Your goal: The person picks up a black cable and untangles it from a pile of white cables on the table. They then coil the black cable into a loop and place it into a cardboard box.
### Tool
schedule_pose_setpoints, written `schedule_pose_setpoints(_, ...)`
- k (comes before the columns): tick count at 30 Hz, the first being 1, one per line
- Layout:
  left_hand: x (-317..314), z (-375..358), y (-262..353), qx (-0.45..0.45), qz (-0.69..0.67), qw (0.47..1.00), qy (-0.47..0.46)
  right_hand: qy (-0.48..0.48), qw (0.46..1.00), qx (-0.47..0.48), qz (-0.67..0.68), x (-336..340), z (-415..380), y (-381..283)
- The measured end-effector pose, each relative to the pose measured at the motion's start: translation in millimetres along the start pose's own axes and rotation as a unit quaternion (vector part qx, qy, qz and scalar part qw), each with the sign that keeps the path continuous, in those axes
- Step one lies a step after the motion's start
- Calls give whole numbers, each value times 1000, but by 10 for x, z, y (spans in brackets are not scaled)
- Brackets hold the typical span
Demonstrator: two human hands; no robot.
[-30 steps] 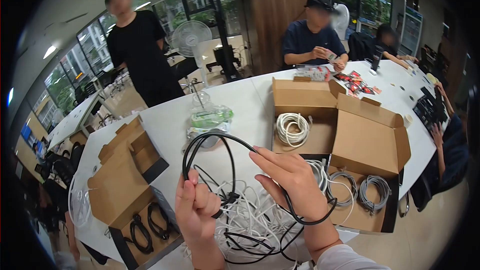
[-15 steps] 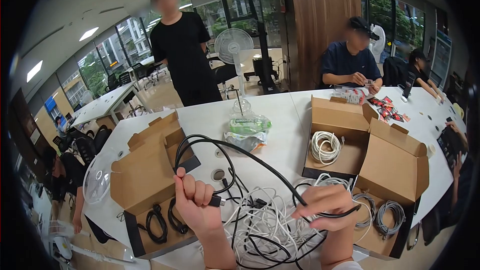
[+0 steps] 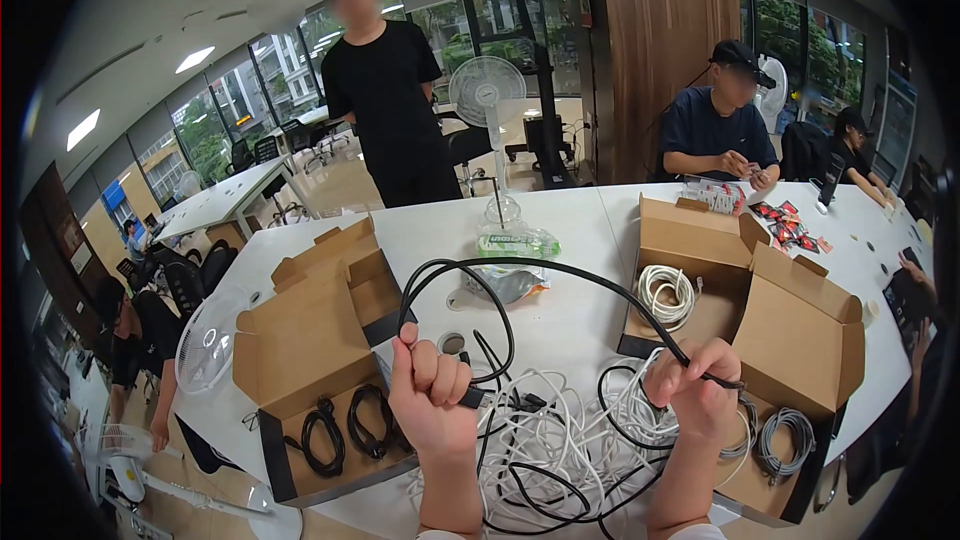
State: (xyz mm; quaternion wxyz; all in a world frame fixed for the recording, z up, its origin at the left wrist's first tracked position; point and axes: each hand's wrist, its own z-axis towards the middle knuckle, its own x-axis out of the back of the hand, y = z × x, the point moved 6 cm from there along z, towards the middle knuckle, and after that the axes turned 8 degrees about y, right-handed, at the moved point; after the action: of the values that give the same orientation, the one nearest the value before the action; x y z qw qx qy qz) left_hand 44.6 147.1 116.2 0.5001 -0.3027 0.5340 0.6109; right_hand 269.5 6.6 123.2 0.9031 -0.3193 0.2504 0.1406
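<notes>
Head view: left hand [image 3: 432, 395] clenched around the black cable [image 3: 560, 275] near its plug end, raised above the counter [image 3: 570, 315]. Right hand [image 3: 697, 387] pinches the same cable further along; it arcs up between the two grips. Below both: tangled pile of white and black cables [image 3: 545, 440]. Left box [image 3: 320, 360] holds coiled black cables, right boxes [image 3: 745, 325] hold white and grey coils. Clear bag with a green label [image 3: 515, 245] mid-counter, text unreadable. No legible brands anywhere.
</notes>
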Motion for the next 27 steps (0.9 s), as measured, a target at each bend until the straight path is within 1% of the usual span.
schedule_pose_setpoints(12,-30,-28,-54,12,22,1000,3,25,1000,11,-16,19,4,-12)
schedule_pose_setpoints(27,-25,-39,-48,12,28,1000,5,31,999,10,-27,19,-2,12)
